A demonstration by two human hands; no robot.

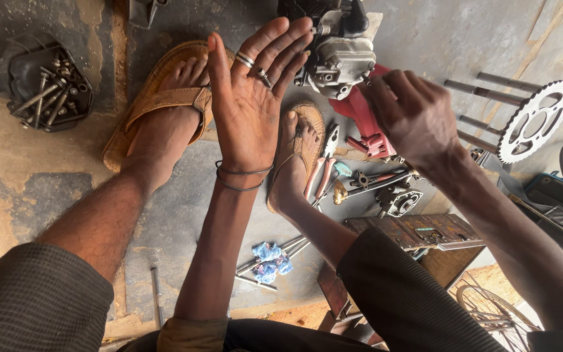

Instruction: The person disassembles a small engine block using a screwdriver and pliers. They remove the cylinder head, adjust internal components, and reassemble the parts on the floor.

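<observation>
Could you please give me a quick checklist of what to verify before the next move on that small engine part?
1. Left hand free: ok, palm open and up, holding nothing.
2. Right hand on the engine part: ok, fingertips at its side; what they pinch, cannot tell.
3. Engine part supported: ok, it sits on a red piece.
4. Pliers within reach: ok, lying on the floor by the foot.
5. Spare bolts at hand: ok, a black tray of bolts sits to the left.
6. Floor free around the feet: not ok, loose rods and a sprocket lie close by.
</observation>
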